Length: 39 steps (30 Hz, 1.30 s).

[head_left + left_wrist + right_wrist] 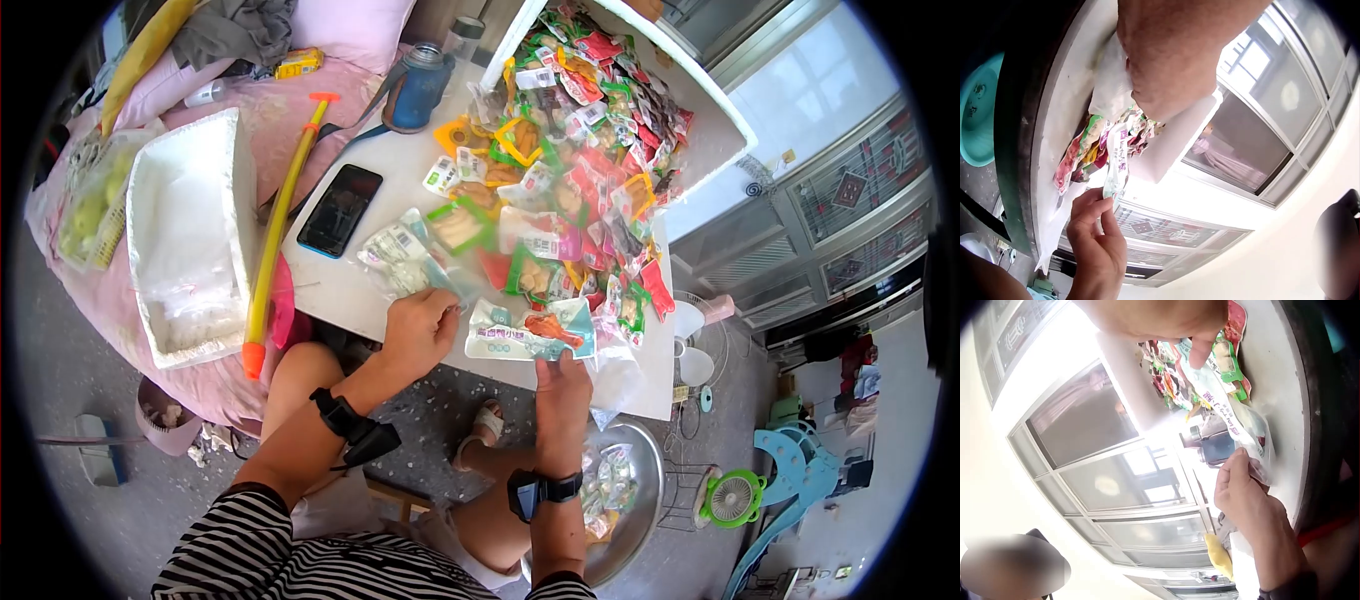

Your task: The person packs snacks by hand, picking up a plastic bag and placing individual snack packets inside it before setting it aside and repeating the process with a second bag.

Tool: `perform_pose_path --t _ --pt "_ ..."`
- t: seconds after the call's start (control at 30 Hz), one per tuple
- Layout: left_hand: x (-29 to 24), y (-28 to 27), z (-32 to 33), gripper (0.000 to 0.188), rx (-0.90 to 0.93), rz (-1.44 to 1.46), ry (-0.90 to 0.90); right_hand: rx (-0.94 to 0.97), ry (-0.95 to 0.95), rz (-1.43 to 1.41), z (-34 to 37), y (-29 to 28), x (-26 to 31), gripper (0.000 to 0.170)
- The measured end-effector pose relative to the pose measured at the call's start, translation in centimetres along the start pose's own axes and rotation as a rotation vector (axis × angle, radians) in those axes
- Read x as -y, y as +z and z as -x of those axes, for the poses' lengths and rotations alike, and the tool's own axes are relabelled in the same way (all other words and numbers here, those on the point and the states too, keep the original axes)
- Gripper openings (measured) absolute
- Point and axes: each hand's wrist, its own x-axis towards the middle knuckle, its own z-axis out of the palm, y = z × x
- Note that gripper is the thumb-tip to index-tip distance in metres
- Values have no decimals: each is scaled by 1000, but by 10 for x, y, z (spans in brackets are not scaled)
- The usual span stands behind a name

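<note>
In the head view, my right hand (563, 400) pinches the lower edge of a white and teal printed packet (530, 330), its thumb on the front. My left hand (422, 330) has curled fingers beside a clear plastic bag of packets (400, 258). The right wrist view shows the left hand (1254, 503) pinching the edge of clear plastic (1263, 459), near the packet's end, while the right hand (1166, 319) holds the other end. In the left wrist view, the right hand (1097, 240) grips the packet (1116, 159) between thumb and fingers; the left hand (1169, 69) hides part of the table.
Many colourful packets (560, 140) spill from a white foam box (725, 115) across the table. A phone (340, 210) and blue bottle (418, 88) lie left of the pile. Farther left are a yellow tube (283, 225) and an empty foam box (185, 235). A metal basin (650, 490) stands below.
</note>
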Motion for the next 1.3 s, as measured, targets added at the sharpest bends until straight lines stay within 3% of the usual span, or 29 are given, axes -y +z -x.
perform_pose_path --t 0.07,0.17,0.23,0.37,0.47,0.67,0.87,1.3 --pt "-1 -1 0 11 4 -20 -31 -24 -5 -23 2 4 -14 18" --pt "-2 -3 -2 11 -28 -115 117 -36 49 -131 5 3 -35 19" --pt "-4 -4 -3 11 -36 -129 124 -40 57 -180 7 0 -47 19" --pt "-5 -4 -5 11 -70 -101 121 -42 78 -186 25 10 -37 19" --pt "-4 -3 -5 11 -73 -76 104 -51 40 -44 30 -2 -36 20" --pt "-4 -4 -6 13 -90 -54 121 -62 -44 -32 28 4 -32 24" --pt "0 -3 -4 13 -78 -71 112 42 -270 155 34 18 -24 31" --pt "-1 -1 -3 11 -63 -53 107 16 -137 130 31 9 -19 34"
